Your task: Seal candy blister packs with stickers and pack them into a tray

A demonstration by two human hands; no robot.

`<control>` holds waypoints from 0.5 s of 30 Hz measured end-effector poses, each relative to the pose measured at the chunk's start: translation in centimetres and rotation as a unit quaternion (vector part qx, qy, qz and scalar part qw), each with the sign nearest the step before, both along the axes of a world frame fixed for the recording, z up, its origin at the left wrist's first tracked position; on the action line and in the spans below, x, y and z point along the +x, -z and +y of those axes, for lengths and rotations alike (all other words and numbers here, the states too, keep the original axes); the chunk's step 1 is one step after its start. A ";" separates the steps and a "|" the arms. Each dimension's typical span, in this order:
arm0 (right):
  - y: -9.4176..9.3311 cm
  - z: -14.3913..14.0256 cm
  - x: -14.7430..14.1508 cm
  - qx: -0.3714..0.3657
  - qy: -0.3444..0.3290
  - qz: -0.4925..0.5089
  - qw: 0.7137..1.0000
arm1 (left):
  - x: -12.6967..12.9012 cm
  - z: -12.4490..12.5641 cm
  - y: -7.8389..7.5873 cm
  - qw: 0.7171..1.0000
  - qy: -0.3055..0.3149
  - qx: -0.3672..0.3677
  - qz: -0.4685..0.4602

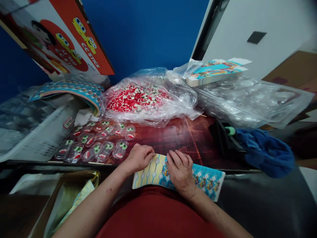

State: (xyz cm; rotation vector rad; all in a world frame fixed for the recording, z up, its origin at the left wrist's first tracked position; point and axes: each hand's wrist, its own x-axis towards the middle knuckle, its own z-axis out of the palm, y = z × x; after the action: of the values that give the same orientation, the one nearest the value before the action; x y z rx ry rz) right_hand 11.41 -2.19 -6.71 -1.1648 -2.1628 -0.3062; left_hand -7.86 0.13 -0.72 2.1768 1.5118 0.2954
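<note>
Your left hand [140, 158] pinches the yellow end of the printed card sheet [208, 181], fingers curled; your right hand [180, 172] presses flat on its middle. The sheet lies at the desk [188, 138] edge, against your belly.
</note>
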 end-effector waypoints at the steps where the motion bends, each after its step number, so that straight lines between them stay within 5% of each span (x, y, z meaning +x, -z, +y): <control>1: 0.3 -0.1 0.1 0.011 0.001 -0.003 1.000 | 0.0 0.2 0.1 1.000 -0.004 -0.011 -0.006; 7: 0.9 -0.6 1.0 0.033 -0.006 -0.040 0.999 | -0.1 0.9 0.7 0.999 -0.010 -0.036 -0.023; 11: 0.1 -1.7 1.9 0.037 -0.072 -0.020 0.996 | -0.2 0.7 0.5 1.000 -0.006 -0.024 -0.015; 13: -0.7 -3.1 3.5 -0.006 -0.129 0.012 0.992 | -0.5 0.5 0.3 1.000 0.010 0.023 0.005; 15: -1.5 -4.4 6.3 -0.128 -0.140 0.085 0.978 | -1.0 0.1 0.2 0.994 0.029 0.100 0.039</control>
State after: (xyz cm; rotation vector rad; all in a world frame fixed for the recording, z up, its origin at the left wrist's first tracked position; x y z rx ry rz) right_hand 17.69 -6.64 -5.23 -0.9627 -2.2203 0.1937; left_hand -8.82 0.20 -0.95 2.4101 1.5150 0.3592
